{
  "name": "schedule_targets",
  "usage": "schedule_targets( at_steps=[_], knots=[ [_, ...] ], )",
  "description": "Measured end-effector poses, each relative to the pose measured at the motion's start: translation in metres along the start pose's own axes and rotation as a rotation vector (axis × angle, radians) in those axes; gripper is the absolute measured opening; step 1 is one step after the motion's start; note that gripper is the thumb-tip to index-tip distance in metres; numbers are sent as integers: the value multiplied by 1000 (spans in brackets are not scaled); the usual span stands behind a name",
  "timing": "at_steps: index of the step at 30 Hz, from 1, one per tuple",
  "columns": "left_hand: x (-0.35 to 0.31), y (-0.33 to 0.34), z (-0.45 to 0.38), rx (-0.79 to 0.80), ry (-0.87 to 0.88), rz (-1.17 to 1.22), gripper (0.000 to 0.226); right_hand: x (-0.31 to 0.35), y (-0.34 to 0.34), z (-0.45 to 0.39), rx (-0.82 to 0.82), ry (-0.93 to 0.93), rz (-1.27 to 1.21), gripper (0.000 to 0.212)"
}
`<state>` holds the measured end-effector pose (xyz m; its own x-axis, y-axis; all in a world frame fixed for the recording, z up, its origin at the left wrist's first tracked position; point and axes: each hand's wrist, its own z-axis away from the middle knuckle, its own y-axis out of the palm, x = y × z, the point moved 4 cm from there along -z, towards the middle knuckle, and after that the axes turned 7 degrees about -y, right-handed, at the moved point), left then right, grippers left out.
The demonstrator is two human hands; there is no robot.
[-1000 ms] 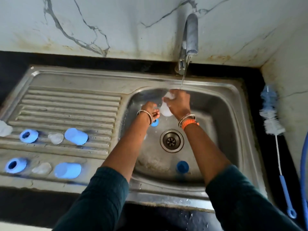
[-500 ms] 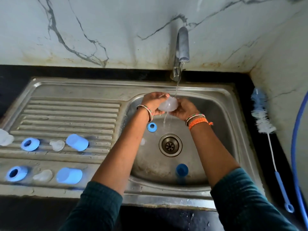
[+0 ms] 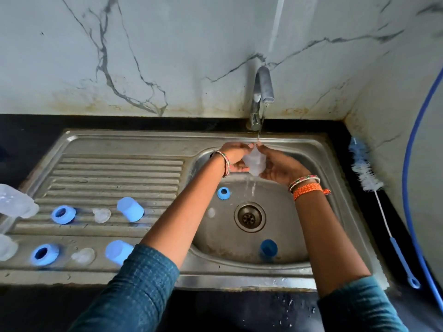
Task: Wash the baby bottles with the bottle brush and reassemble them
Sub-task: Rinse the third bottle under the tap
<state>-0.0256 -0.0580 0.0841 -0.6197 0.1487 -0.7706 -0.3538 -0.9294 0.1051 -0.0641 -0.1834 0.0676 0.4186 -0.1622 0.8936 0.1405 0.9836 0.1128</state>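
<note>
My left hand point(image 3: 236, 157) and my right hand point(image 3: 279, 166) together hold a clear silicone bottle nipple point(image 3: 255, 162) under the running tap point(image 3: 262, 92), over the sink basin point(image 3: 282, 245). Water falls from the nipple toward the drain point(image 3: 249, 217). A blue ring collar point(image 3: 223, 193) and a blue cap point(image 3: 268, 248) lie in the basin. The bottle brush point(image 3: 366, 174) lies on the black counter to the right of the sink.
On the drainboard point(image 3: 115, 168) lie two blue ring collars point(image 3: 63, 214) point(image 3: 43, 254), two clear nipples point(image 3: 101, 214) point(image 3: 82, 256) and two blue caps point(image 3: 130, 209) point(image 3: 118, 252). Clear bottles point(image 3: 14, 203) sit at the far left edge. A blue hose point(image 3: 410, 188) hangs at the right.
My right hand came off the top of the nipple; both hands now cup it from the sides under the water stream. The camera view tilted upward.
</note>
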Motion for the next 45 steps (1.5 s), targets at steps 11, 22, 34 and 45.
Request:
schedule_targets(
  at_steps=[11, 22, 34, 45],
  knots=[
    [-41, -182, 45, 61, 97, -254, 14, 41, 186, 2, -84, -145, 348, 41],
    [-31, -495, 149, -252, 33, -403, 23, 16, 482, -49, 539, -43, 218, 19],
    [37, -566, 132, -298, -9, -245, 24, -41, 552, -85, 448, 68, 373, 41],
    [39, -556, 122, -315, 12, -152, 28, -39, 552, -91, 254, -100, 538, 30]
  ],
)
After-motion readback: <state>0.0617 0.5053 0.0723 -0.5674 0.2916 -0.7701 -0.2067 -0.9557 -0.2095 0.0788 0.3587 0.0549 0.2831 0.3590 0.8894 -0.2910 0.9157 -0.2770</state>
